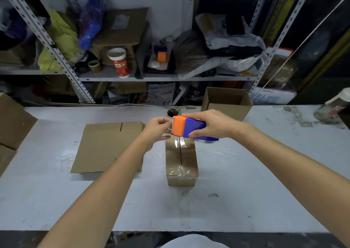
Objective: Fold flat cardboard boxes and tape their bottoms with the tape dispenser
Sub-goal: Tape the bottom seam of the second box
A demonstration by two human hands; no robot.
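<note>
White worktable (246,181) carries one folded box (181,160), one flat cardboard sheet (106,145) to its left and one open box (228,101) behind. Right hand (212,124) grips one blue-orange tape dispenser (189,127) at the folded box's far end; left hand (158,129) pinches its orange front. Cluttered metal shelves (132,75) behind hold one red cup (119,62); its writing is unreadable.

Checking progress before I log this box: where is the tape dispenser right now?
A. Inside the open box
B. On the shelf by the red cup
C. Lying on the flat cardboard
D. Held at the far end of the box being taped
D: the right hand holds the tape dispenser at the far end of the box, clear tape running along its seam.
</note>
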